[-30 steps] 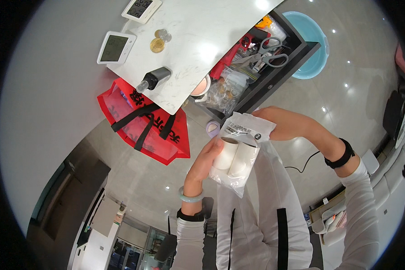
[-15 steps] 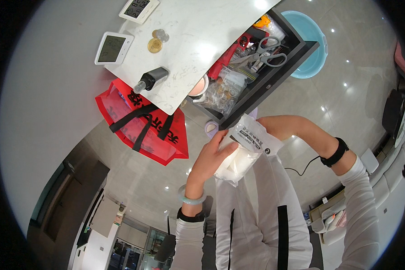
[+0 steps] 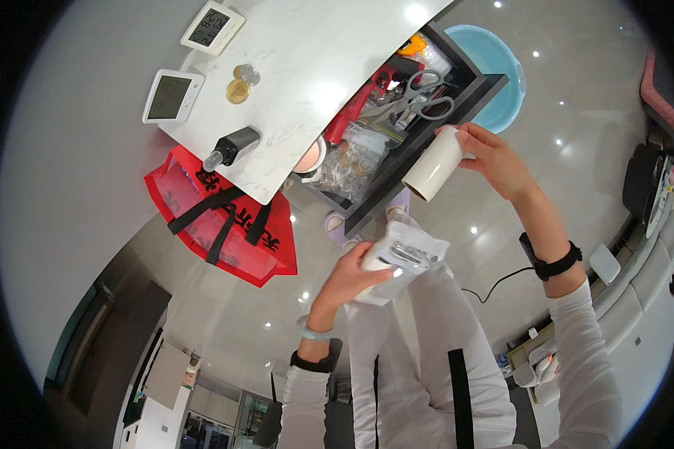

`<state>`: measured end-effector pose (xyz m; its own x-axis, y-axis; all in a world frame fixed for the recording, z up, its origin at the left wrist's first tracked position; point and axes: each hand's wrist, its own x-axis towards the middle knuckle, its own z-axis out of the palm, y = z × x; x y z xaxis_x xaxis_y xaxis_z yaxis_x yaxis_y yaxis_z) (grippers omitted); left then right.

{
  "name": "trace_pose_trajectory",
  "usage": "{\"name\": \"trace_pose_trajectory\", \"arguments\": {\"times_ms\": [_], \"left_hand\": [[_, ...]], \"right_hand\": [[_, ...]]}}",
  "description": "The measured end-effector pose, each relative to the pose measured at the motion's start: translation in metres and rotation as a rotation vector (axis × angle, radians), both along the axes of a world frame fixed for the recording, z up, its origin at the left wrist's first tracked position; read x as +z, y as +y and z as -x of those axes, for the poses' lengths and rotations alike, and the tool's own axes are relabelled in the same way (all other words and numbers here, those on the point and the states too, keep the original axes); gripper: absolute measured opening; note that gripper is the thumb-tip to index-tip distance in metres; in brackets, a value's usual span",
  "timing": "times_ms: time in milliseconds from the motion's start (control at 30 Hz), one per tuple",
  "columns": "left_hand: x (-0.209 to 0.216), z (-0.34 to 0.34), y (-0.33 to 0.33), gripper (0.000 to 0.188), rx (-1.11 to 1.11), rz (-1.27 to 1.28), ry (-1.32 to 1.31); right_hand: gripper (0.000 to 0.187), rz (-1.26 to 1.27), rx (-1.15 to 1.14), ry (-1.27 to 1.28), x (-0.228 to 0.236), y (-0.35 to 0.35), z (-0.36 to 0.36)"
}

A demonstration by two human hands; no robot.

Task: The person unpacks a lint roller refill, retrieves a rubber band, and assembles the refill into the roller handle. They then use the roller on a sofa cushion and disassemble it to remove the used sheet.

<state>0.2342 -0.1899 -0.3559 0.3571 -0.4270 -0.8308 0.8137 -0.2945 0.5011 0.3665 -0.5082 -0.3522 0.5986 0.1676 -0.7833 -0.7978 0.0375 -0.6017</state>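
Observation:
My right hand (image 3: pixel 499 163) is raised in front of the drawer's right part, its fingers closed round one end of a smooth white roll (image 3: pixel 433 166). The roll is tilted, its other end pointing down and left. Lower, above my lap, my left hand (image 3: pixel 349 277) grips a clear plastic bag (image 3: pixel 416 248) with dark print. Something white shows inside the bag; its shape is partly hidden by the film and my fingers. Just beyond the bag, the open grey drawer (image 3: pixel 397 176) holds grey-handled scissors (image 3: pixel 431 105), a red tool (image 3: pixel 350 114) and small plastic bags (image 3: pixel 354 166).
On the white marbled tabletop (image 3: pixel 299 52) are a dark spray bottle (image 3: pixel 236 147), several coins (image 3: pixel 238 91) and two digital clocks (image 3: pixel 174 97). A red bag (image 3: pixel 266 254) with black handles is at the table's left end. A light blue basin (image 3: pixel 505 105) stands behind the drawer.
The white roll has come out of the plastic bag in my right hand, which has moved up and right. My left hand keeps the bag, now slightly lower. The view has shifted a little.

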Motion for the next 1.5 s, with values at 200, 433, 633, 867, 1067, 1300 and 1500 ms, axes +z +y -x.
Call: {"name": "trace_pose_trajectory", "arguments": {"times_ms": [200,433,633,867,1067,1300,1500], "left_hand": [[-0.051,0.012,-0.051,0.06,-0.244,-0.167,-0.38],[-0.061,0.022,-0.055,0.057,-0.347,-0.241,-0.52],[-0.067,0.034,-0.058,0.055,-0.4,-0.331,-0.703],[-0.078,0.009,-0.046,0.054,-0.429,-0.461,-0.745],[-0.085,-0.046,-0.018,0.051,-0.37,-0.576,-0.862],[-0.063,-0.054,0.002,0.048,-0.306,-0.588,-0.895],[-0.024,0.004,0.035,0.051,-0.167,-0.565,-0.808]], "right_hand": [[0.035,0.103,-0.125,-0.107,-0.023,0.0,0.012],[0.049,0.441,0.007,0.092,-0.179,0.009,-0.058],[0.051,0.705,0.238,-0.15,-0.189,0.013,-0.071],[0.034,-0.051,-0.406,0.028,-0.036,-0.028,-0.011],[0.039,-0.161,-0.397,0.257,-0.049,-0.004,0.002],[0.077,-0.731,-0.317,0.313,-0.086,0.084,-0.054],[0.037,-1.003,-0.399,0.334,-0.097,0.11,-0.064]]}}
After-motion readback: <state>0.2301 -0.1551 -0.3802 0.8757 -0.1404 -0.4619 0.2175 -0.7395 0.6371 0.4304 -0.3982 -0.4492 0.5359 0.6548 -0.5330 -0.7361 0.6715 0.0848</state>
